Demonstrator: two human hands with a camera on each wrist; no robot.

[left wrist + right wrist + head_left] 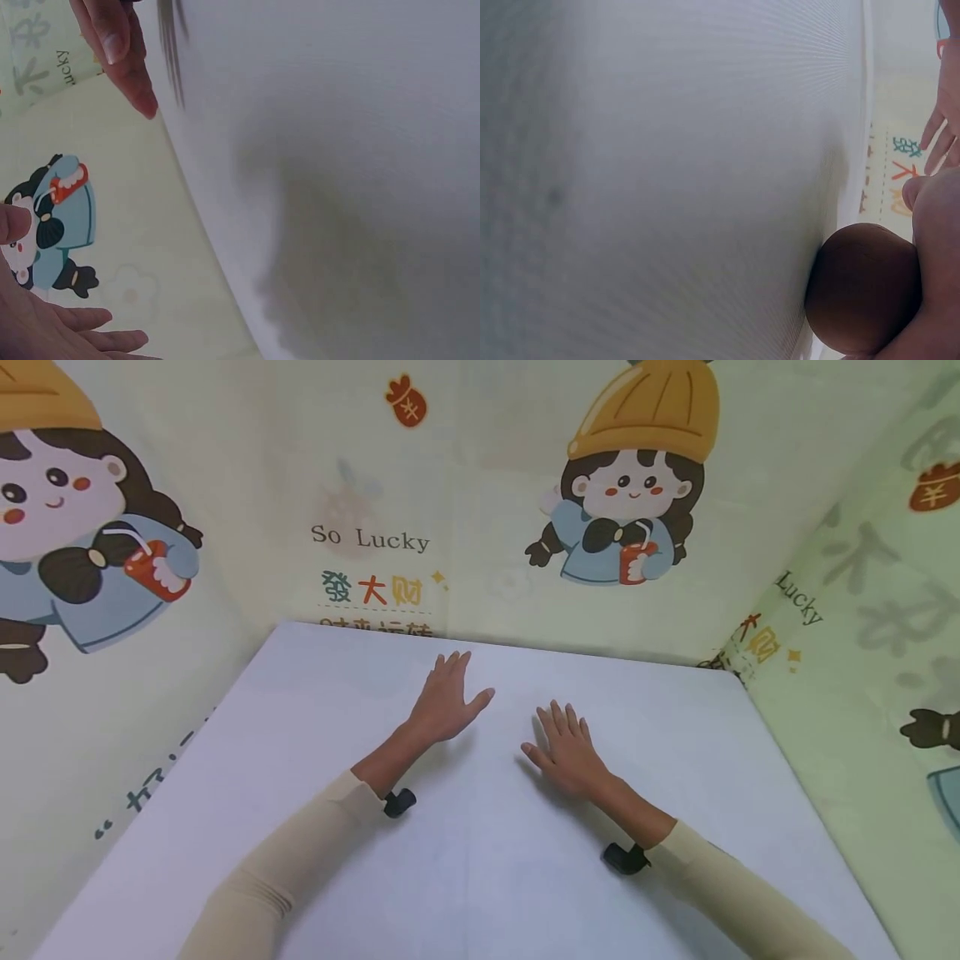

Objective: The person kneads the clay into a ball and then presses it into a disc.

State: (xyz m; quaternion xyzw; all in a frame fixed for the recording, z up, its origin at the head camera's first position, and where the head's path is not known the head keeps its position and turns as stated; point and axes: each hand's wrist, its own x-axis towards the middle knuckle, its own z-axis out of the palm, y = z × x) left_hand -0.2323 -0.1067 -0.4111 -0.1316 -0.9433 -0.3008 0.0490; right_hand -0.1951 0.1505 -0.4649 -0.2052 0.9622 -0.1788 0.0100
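My left hand is held palm down over the white tabletop, its fingers straight and the thumb spread out to the right. A shadow falls on the surface beneath it. Lower and to the right is my right hand, also palm down and close to the tabletop, with fingers extended and thumb pointing left. Neither hand holds anything in the head view. In the right wrist view a rounded, dark brown shape lies between the right hand and the white surface; I cannot tell whether it is part of the hand.
Printed cloth walls enclose the table at the back, left and right, with cartoon figures and lettering. A small black wrist camera hangs under the left wrist, another black camera under the right. Beige sleeves cover both forearms.
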